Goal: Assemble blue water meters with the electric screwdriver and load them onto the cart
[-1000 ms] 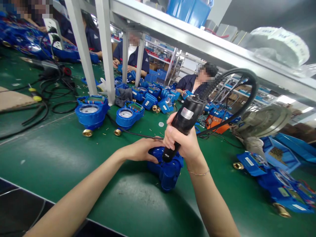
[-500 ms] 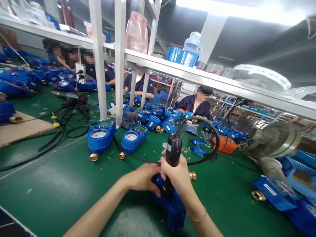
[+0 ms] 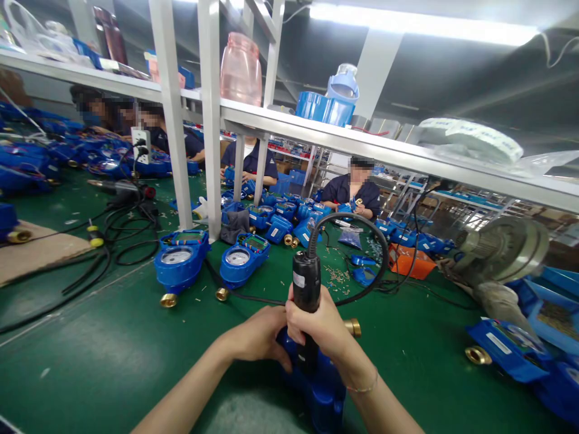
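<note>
My right hand (image 3: pixel 319 319) is wrapped round a black electric screwdriver (image 3: pixel 306 280), held upright with its cable looping off the top. The tool's lower end points down onto a blue water meter (image 3: pixel 323 392) with a brass threaded end, lying on the green table in front of me. My left hand (image 3: pixel 260 337) grips the far left side of that meter, thumb bent towards me; some fingers are hidden behind it. The tool's tip is hidden by its own body. Beyond my hands stand two blue meters with open tops, one left (image 3: pixel 181 259) and one nearer the middle (image 3: pixel 244 259).
Small screws (image 3: pixel 337 275) lie scattered near an orange bin (image 3: pixel 411 261). More meters (image 3: pixel 506 349) and a blue parts bin (image 3: pixel 558 316) stand at right. Black cables (image 3: pixel 131 235) coil at left. A white shelf (image 3: pixel 384 141) crosses above; co-workers (image 3: pixel 350 190) sit beyond.
The view has shifted slightly. My right hand and the screwdriver stay over the meter, the fingers now closed more fully round the tool. My left hand keeps its place on the meter.
</note>
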A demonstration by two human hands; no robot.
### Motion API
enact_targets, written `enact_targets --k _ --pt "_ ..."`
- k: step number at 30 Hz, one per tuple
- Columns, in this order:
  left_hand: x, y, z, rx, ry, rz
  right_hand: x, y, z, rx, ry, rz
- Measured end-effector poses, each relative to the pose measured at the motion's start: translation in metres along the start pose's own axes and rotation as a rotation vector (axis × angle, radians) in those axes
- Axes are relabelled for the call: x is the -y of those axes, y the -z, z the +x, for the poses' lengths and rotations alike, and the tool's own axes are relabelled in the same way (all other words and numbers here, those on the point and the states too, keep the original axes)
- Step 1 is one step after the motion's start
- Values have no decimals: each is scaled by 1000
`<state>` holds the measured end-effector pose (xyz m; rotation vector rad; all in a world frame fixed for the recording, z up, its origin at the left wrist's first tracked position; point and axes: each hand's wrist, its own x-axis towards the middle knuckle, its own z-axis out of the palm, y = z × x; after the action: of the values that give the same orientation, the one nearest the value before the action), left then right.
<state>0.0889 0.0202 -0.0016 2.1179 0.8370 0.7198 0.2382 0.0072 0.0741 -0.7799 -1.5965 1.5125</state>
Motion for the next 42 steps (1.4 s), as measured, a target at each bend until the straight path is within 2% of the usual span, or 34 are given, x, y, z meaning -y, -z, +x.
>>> enact_targets --k 11,14,17,21,23,28,34,36,40,42 --pt "-5 5 -2 86 48 74 3 10 6 172 40 118" --pt "-6 5 -2 86 -18 92 25 14 5 147 80 130" --pt "-8 6 -2 92 -82 83 61 22 -1 110 143 156" --pt "-8 6 -2 106 -66 81 90 31 -18 96 135 123" --pt "-7 6 -1 107 -72 79 87 33 -25 94 107 102" --pt "-7 6 0 119 -72 77 56 38 -35 100 97 86" --pt "-2 4 -2 93 -50 118 37 29 -47 119 -29 -76" --pt "0 4 -2 100 -59 122 37 25 -51 59 -50 -122" --pt "-3 5 0 104 -62 106 36 28 -53 -179 6 -161" --pt "-7 6 0 114 -57 97 34 32 -54 -213 31 -119"
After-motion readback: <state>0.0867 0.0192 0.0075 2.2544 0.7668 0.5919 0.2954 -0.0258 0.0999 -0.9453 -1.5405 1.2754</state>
